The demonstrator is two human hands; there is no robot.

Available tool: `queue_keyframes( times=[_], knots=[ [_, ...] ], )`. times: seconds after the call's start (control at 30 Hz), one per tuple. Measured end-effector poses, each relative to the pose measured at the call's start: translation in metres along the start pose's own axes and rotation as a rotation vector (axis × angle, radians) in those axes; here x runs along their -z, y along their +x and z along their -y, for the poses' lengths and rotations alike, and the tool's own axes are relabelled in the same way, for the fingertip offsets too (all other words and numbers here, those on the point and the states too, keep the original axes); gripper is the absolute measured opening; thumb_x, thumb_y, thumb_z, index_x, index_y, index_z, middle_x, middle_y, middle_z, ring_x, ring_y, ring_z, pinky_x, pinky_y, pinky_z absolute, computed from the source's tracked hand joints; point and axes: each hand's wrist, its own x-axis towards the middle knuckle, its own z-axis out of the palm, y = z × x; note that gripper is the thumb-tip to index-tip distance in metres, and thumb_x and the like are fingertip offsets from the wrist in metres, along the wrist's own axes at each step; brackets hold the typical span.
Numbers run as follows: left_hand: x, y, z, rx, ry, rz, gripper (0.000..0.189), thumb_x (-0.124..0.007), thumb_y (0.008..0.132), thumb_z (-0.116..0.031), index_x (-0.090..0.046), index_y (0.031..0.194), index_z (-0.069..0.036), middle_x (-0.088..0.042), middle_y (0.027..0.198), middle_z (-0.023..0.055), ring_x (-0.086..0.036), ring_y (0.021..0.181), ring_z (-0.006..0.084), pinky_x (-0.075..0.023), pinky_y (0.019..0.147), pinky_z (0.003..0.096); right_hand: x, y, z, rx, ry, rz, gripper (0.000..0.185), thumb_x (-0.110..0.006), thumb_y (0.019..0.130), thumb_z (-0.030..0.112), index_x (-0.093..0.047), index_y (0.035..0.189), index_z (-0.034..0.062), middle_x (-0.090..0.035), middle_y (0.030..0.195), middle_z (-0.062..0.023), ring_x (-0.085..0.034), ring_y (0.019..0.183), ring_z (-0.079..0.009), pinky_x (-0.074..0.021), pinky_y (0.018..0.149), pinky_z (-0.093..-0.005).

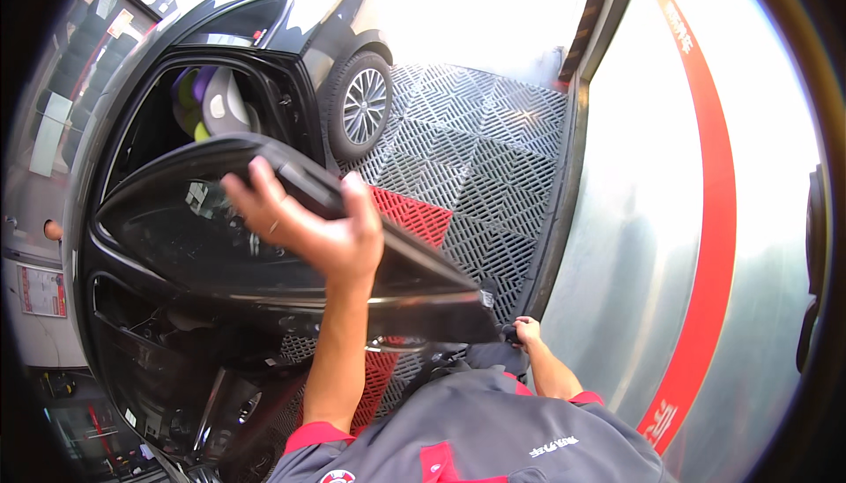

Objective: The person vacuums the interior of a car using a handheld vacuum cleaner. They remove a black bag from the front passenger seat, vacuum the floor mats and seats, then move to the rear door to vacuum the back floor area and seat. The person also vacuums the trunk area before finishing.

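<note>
The black rear door [423,271] of a dark car stands swung out in front of me, its window frame and glass [192,232] toward the car's roof. My left hand [317,225] is raised over the door's upper frame edge, fingers and thumb spread, slightly blurred. Whether it touches the frame I cannot tell. Low at my right side, my right hand [527,331] has curled fingers beside a small black thing [509,333]. The picture does not settle whether it is gripped. Through the door opening, a grey, purple and green seat-like object [221,103] shows inside the car.
The car's rear wheel [363,106] stands on grey and red grid floor tiles [502,172]. A pale wall panel with a red stripe [717,185] runs close along my right. The front door [158,377] is at lower left. Part of a person's head [53,230] shows beyond the car.
</note>
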Motion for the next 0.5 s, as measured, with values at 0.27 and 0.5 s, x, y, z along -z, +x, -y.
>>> queue_keyframes(
  times=[0.27, 0.5],
  knots=[
    [-0.026, 0.005, 0.011, 0.063, -0.037, -0.015, 0.084, -0.056, 0.079, -0.013, -0.020, 0.152, 0.008, -0.013, 0.159, 0.0295, -0.021, 0.147, 0.0443, -0.0192, 0.120, 0.0550, 0.027, 0.091, 0.116, -0.094, -0.162, 0.167, 0.016, -0.062, 0.085, 0.013, -0.066, 0.101, 0.0137, -0.067, 0.097, -0.0127, -0.067, 0.077, -0.0323, -0.0591, 0.052, -0.0531],
    [-0.029, 0.011, 0.009, 0.080, 0.016, -0.012, 0.086, -0.056, 0.078, -0.014, -0.018, 0.152, 0.007, -0.012, 0.159, 0.0306, -0.020, 0.147, 0.0466, -0.0183, 0.119, 0.0572, -0.031, 0.116, 0.242, 0.067, -0.090, 0.287, 0.021, -0.070, 0.090, 0.027, -0.066, 0.105, 0.0130, -0.068, 0.094, -0.0077, -0.067, 0.077, -0.0290, -0.0573, 0.053, -0.0529]
  ],
)
